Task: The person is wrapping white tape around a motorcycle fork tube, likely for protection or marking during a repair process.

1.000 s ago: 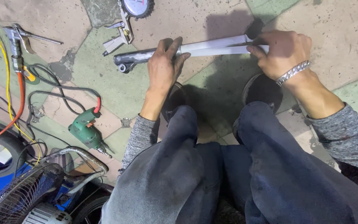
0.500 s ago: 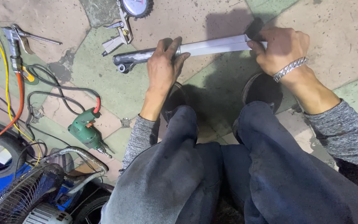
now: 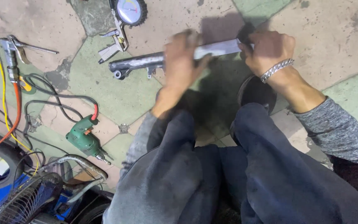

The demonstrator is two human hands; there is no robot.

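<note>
Head view: your left hand [image 3: 182,58], blurred, is wrapped round the middle of the grey metal fork leg [image 3: 146,63]; your right hand [image 3: 266,49] clamps its far end. It sits just above the tiled floor [image 3: 104,87], gauge [image 3: 128,10] beyond, green drill [image 3: 83,139] aside. Judged mid-rub; next, steady that right-end hold.

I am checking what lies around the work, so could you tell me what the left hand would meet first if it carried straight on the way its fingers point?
The left hand, wrapped over the metal fork tube, points up-frame. Beyond it lies only bare stone floor; the pressure gauge sits off to the left. The hand is blurred, so its direction is approximate.
</note>
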